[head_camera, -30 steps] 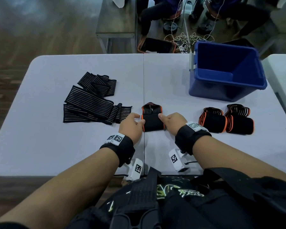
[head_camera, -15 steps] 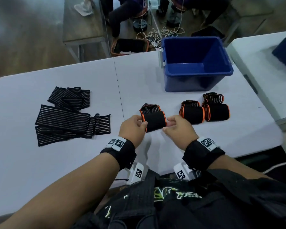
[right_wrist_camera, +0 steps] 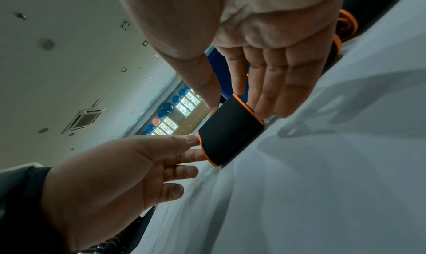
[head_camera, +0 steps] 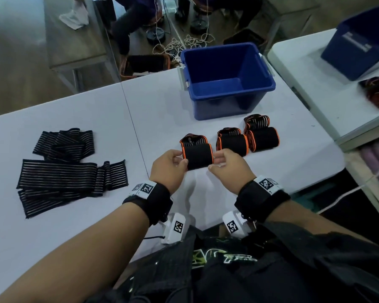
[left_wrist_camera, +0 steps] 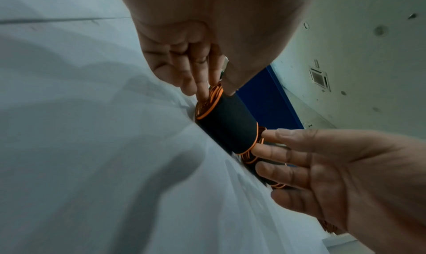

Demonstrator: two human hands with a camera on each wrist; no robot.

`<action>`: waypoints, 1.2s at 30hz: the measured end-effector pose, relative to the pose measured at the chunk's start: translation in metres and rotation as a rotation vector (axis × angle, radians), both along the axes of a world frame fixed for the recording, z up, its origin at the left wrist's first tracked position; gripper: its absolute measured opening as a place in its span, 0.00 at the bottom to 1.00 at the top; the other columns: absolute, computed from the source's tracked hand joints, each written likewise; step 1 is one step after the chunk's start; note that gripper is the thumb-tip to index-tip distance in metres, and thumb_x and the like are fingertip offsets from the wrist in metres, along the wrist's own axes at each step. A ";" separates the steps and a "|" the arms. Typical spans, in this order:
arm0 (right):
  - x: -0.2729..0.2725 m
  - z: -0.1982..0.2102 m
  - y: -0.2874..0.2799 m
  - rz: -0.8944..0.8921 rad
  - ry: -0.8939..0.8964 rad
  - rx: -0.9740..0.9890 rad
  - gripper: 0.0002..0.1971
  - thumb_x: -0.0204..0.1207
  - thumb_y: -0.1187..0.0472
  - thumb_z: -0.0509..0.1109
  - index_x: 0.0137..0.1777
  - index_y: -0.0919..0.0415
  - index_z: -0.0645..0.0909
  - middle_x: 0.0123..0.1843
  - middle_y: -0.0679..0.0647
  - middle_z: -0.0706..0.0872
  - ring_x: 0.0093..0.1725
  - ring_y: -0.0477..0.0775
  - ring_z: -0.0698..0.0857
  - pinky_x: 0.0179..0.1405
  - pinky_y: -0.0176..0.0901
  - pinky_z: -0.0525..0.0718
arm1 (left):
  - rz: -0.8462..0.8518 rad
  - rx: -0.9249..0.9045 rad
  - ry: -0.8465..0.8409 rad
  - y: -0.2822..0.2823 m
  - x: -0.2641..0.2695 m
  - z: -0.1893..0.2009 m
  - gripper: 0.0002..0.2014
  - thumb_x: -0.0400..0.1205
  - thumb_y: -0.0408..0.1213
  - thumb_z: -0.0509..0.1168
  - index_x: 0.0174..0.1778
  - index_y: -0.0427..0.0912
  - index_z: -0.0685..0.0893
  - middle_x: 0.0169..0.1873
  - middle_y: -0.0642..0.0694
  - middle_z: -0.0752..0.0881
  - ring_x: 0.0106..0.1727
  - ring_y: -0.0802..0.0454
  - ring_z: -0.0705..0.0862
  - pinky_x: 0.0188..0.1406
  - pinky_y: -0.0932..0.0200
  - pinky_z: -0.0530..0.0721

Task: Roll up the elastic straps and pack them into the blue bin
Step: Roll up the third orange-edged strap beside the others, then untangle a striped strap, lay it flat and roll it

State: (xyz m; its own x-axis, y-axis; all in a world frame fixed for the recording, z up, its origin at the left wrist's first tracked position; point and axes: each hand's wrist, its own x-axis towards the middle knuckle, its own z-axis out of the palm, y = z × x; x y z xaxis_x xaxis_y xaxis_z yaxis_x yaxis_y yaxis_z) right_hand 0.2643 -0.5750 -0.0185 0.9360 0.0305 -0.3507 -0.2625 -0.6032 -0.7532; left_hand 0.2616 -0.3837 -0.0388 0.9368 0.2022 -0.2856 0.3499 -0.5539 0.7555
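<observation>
Currently: one rolled strap (head_camera: 198, 156), near the tabletop's front edge, both ends pressed between left hand (head_camera: 169, 167) and right hand (head_camera: 230, 169), fingers straight, squaring it for the blue bin (head_camera: 228, 79).

- Second blue bin (head_camera: 357, 47), neighbouring table: white printed block on its side, too blurred to read.
- Wristband tags (head_camera: 145, 189) and wrist camera housings (head_camera: 178, 226): black-and-white square marker codes, no letters.
- Dark garment (head_camera: 225, 258): green-white graphic, illegible.
</observation>
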 end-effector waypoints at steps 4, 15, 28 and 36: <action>0.009 0.007 0.009 -0.039 -0.052 -0.013 0.14 0.78 0.58 0.74 0.62 0.59 0.81 0.48 0.51 0.87 0.53 0.52 0.85 0.59 0.45 0.81 | 0.041 0.050 -0.057 0.026 -0.001 0.014 0.10 0.83 0.43 0.68 0.58 0.50 0.86 0.46 0.56 0.87 0.47 0.56 0.84 0.56 0.60 0.79; 0.014 0.012 0.098 0.351 -0.004 -0.020 0.03 0.78 0.56 0.74 0.48 0.52 0.82 0.42 0.47 0.85 0.47 0.53 0.86 0.55 0.48 0.86 | 0.318 0.431 0.021 0.170 -0.045 0.005 0.10 0.84 0.40 0.65 0.56 0.42 0.88 0.55 0.40 0.86 0.53 0.41 0.85 0.57 0.51 0.81; 0.015 0.009 0.180 0.833 -0.048 -0.281 0.09 0.79 0.54 0.71 0.55 0.55 0.84 0.51 0.49 0.84 0.54 0.53 0.83 0.53 0.43 0.80 | 0.317 0.431 0.149 0.178 -0.116 -0.003 0.33 0.73 0.60 0.75 0.70 0.46 0.81 0.63 0.46 0.77 0.65 0.46 0.78 0.69 0.49 0.79; 0.004 -0.002 0.218 0.984 -0.098 -0.310 0.07 0.76 0.56 0.70 0.54 0.51 0.84 0.53 0.50 0.84 0.51 0.52 0.83 0.48 0.42 0.78 | 0.341 0.420 0.001 0.170 -0.148 0.000 0.10 0.85 0.48 0.66 0.55 0.47 0.88 0.51 0.49 0.84 0.54 0.49 0.82 0.55 0.56 0.79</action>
